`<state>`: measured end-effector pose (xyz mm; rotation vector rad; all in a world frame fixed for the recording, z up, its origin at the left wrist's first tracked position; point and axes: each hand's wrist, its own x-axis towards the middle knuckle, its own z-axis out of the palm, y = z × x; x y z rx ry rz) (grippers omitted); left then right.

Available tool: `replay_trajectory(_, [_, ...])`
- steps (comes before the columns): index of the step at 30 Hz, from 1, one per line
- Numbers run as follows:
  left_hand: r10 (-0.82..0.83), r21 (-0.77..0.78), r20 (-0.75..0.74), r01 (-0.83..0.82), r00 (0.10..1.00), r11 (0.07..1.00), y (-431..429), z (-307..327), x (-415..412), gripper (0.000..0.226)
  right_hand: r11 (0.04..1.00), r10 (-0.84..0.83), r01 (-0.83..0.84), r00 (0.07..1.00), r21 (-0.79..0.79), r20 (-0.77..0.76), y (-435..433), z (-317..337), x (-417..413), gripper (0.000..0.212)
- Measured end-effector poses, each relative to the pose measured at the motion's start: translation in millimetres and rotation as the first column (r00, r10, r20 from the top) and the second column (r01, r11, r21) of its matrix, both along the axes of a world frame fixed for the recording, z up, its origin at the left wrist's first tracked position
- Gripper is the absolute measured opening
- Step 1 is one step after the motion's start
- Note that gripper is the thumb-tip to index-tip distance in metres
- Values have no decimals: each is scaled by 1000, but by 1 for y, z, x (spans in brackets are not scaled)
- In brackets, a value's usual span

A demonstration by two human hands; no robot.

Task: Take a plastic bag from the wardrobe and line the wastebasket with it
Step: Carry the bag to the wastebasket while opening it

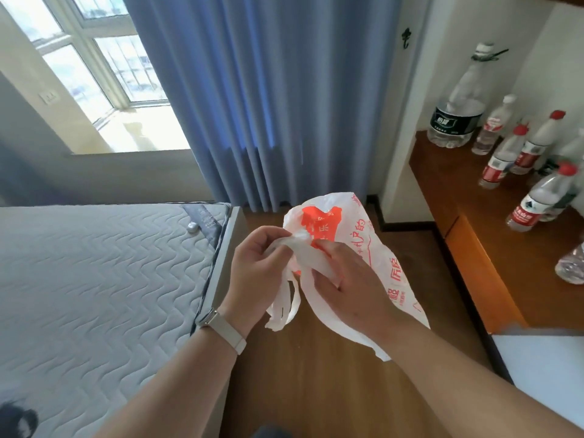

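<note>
Head view.

1. I see the plastic bag [379,238] held in mid-air above the wooden floor [316,390], just off frame centre toward 3 o'clock. It is white with orange-red print and is crumpled.
2. Left grip [252,270]: fingers and thumb are curled and pinch a bunched white fold at the bag's upper edge.
3. Right grip [350,279]: fingers are curled into the film and pinch it just beside the left grip. The two grips are close together.
4. The bag's handle loops [284,311] hang below the left grip toward 6 o'clock.
5. A pale wristband [224,330] sits on the left wrist.
6. At 9 o'clock lies a bed [94,263] with a bare quilted mattress.
7. At 12 o'clock hangs a blue curtain [268,105], with a window [104,67] at 10 o'clock.
8. At 3 o'clock stands a wooden worktop [458,184]. It carries a large clear bottle [458,112] at 2 o'clock and several small red-labelled bottles [493,172] near it.
</note>
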<state>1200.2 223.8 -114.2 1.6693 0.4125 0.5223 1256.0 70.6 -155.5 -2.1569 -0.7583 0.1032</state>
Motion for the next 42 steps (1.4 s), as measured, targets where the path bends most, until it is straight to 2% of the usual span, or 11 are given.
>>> replay_trajectory(9, [-8,-62,19,9,1000,998,99,-34,93,16,998,20,-18,999,-62,25,91,-21,96,41])
replay_trajectory(16, [-45,-94,60,51,997,994,210,-30,175,16,993,30,-22,997,-118,68,201,-10,176,38])
replay_trajectory(22, [-49,-120,97,61,994,991,286,-26,220,10,993,58,-50,995,-108,81,273,-6,222,41])
replay_trajectory(29, [77,-150,112,-60,991,987,351,-23,261,11,988,141,-132,983,-76,115,339,-12,285,40])
replay_trajectory(36, [171,-80,63,-166,983,983,392,-27,327,11,972,234,-232,966,-28,113,393,-28,371,41])
replay_trajectory(42, [224,1,71,-225,972,974,414,-7,420,22,949,310,-314,945,23,109,430,-25,476,41])
